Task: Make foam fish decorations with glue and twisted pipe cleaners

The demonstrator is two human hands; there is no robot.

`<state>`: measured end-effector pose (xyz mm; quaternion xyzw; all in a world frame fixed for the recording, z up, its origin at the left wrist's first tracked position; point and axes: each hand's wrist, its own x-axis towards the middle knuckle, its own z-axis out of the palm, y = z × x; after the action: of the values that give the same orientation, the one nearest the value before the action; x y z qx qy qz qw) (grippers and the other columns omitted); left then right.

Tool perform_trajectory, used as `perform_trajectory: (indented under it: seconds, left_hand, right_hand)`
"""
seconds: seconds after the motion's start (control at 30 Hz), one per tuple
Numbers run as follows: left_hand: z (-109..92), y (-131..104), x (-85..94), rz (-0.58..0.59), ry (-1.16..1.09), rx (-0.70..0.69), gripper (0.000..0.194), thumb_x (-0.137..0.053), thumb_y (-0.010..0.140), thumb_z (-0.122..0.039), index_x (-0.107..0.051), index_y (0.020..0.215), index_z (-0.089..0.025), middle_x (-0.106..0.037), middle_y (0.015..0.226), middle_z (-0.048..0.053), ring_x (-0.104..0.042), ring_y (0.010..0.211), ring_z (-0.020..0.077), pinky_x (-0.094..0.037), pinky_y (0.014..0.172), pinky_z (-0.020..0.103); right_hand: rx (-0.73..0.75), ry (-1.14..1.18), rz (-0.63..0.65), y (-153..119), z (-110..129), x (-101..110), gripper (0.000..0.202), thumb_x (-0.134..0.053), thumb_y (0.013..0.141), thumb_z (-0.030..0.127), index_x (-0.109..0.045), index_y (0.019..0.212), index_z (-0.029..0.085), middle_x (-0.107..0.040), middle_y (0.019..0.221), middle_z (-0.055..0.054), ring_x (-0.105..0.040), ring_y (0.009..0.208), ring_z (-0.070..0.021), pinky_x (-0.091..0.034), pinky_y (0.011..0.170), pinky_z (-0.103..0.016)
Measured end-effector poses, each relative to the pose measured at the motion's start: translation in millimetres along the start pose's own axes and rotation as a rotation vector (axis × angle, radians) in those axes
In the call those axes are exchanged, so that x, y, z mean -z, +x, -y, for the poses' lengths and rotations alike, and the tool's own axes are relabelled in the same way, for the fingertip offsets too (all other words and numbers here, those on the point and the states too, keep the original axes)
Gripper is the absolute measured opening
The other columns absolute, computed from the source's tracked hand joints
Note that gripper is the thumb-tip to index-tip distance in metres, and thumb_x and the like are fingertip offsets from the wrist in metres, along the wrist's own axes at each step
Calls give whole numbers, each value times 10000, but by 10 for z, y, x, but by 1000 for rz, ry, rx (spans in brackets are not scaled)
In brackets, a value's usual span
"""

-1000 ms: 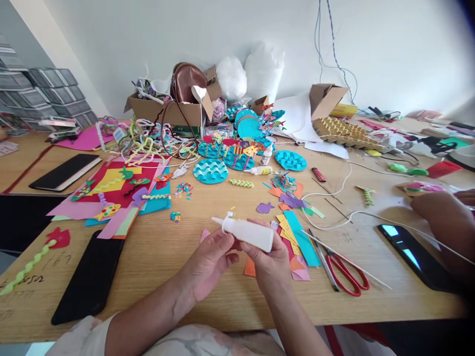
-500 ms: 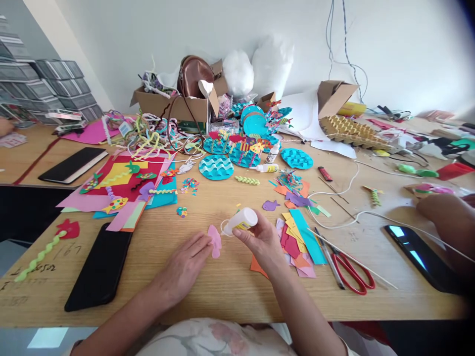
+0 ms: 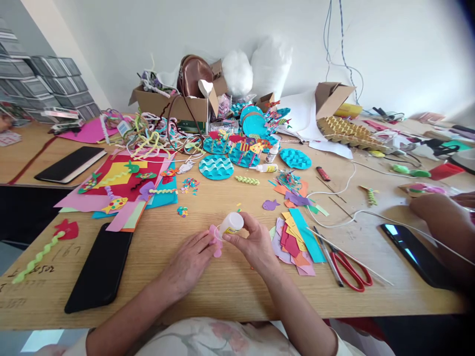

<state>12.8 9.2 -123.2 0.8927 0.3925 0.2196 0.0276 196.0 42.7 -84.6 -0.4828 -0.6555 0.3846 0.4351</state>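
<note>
My right hand (image 3: 256,242) is closed around a white glue bottle (image 3: 231,225), tilted with its nozzle end down and left over a pink paper cutout (image 3: 217,250). Whether the nozzle touches the paper is hard to see. My left hand (image 3: 191,259) has its fingertips on the left edge of the cutout, gripping it at the tabletop. To the right of my right hand lies a pile of colored paper scraps (image 3: 291,242). A purple paper fish (image 3: 270,204) rests beyond that hand.
Red-handled scissors (image 3: 351,269) and a pen lie at the right. A black phone (image 3: 98,269) is at the left near stacked colored sheets (image 3: 85,198). Blue scalloped discs (image 3: 215,167) and pipe cleaners (image 3: 144,131) sit farther back. Another person's arm (image 3: 440,222) reaches in at the right.
My right hand has brought the glue bottle left and slightly down, so it now overlaps the pink cutout. My left hand stays at the cutout's edge.
</note>
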Motion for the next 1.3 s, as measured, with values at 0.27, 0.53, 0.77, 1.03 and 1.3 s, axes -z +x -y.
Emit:
perform_trajectory:
  seconds: [0.27, 0.53, 0.77, 1.03, 1.3]
  left_hand:
    - [-14, 22, -19, 81, -89, 75, 240, -366, 945, -231, -595, 992, -174, -597, 992, 60, -539, 968, 183, -467, 861, 342]
    - [-26, 16, -28, 108, -115, 101, 263, -355, 947, -230, -587, 1067, -198, -594, 1037, 63, -521, 1002, 193, -449, 869, 348]
    - [-33, 20, -41, 103, -167, 146, 264, -356, 949, -251, -601, 1031, -199, -601, 1031, 57, -521, 999, 188, -436, 879, 340]
    - [-35, 30, -33, 87, -193, 150, 265, -373, 941, -256, -618, 1023, -197, -613, 1038, 64, -530, 999, 196, -439, 882, 355]
    - [-46, 33, -27, 86, -273, 211, 274, -354, 944, -256, -612, 1019, -203, -610, 1055, 62, -527, 1020, 191, -431, 896, 349]
  right_hand:
    - [-30, -26, -7, 31, 4, -11, 208, -713, 657, 327, -568, 748, 209, -600, 696, 43, -554, 684, -141, -405, 635, -234]
    - [-41, -3, -10, 55, 44, -33, 180, -705, 652, 313, -569, 722, 216, -606, 672, 43, -548, 645, -139, -414, 610, -241]
    - [-49, -41, 9, 85, 48, -63, 207, -700, 650, 328, -530, 663, 212, -556, 622, 51, -490, 606, -125, -364, 578, -236]
    - [-6, -118, 7, 99, 27, -80, 232, -669, 669, 364, -501, 650, 205, -492, 599, 55, -438, 581, -112, -327, 551, -227]
    - [-1, -113, 13, 111, 2, -86, 236, -663, 671, 378, -502, 644, 207, -480, 588, 57, -429, 571, -109, -324, 540, -224]
